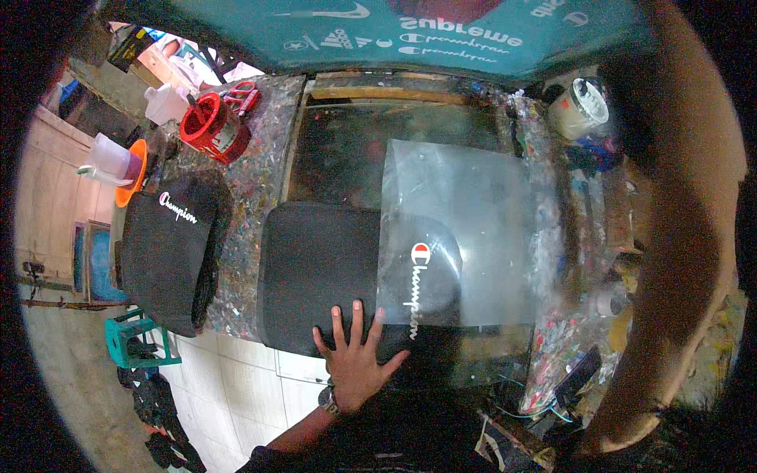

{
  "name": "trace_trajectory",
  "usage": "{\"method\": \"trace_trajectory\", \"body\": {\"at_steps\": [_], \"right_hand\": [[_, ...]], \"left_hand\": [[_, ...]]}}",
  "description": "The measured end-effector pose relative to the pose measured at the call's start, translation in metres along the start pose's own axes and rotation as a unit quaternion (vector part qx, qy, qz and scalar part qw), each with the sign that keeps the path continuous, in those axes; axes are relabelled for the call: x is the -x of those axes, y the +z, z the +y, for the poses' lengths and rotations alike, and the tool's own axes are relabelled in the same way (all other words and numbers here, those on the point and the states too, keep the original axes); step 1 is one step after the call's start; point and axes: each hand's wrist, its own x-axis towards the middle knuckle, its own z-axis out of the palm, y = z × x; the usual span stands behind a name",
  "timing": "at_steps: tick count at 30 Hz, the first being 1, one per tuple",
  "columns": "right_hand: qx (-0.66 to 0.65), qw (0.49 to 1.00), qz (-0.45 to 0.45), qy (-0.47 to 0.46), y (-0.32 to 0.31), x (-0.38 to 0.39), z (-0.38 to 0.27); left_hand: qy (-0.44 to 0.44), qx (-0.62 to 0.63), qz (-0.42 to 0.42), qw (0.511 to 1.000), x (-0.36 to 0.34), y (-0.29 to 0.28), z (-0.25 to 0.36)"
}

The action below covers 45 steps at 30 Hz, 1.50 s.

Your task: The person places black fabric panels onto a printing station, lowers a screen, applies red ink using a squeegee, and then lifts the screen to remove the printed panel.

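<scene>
My left hand (356, 363) lies palm down with fingers spread on the near edge of a black fabric-like panel (311, 264). A wristwatch (329, 400) is on that wrist. Over the panel's right part lies a clear plastic sheet (493, 229), its corner reaching past the panel's far edge. White script lettering with a red-and-white emblem (420, 253) shows in the sheet's area; I cannot tell whether it is on the sheet or on the panel. At the right, a large blurred arm (682, 260) rises close to the camera; my right hand is out of sight.
A teal printing screen (355, 55) with reversed lettering stands along the far side. Black printed panels (169, 256) rest at the left, below a red bucket (209, 130). A white tub (582, 114) sits far right. Lower left are a green stool (146, 339) and white floor tiles (244, 378).
</scene>
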Motion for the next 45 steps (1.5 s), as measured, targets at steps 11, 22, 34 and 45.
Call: {"method": "trace_trajectory", "body": {"at_steps": [11, 22, 34, 45], "right_hand": [[-0.028, 0.997, -0.039, 0.06, -0.019, -0.038, -0.017], [0.018, 0.999, 0.023, 0.03, 0.089, 0.22, -0.106], [0.02, 0.964, -0.259, -0.062, 0.194, 0.323, -0.036], [-0.146, 0.87, -0.469, 0.036, 0.177, 0.246, -0.029]], "left_hand": [[0.293, 0.434, -0.087, 0.848, -0.099, -0.016, 0.129], [0.08, -0.138, 0.294, 0.942, -0.096, -0.203, -0.051], [0.163, 0.081, 0.14, 0.973, -0.059, -0.055, -0.086], [0.157, 0.098, 0.106, 0.977, -0.062, -0.054, -0.095]]}}
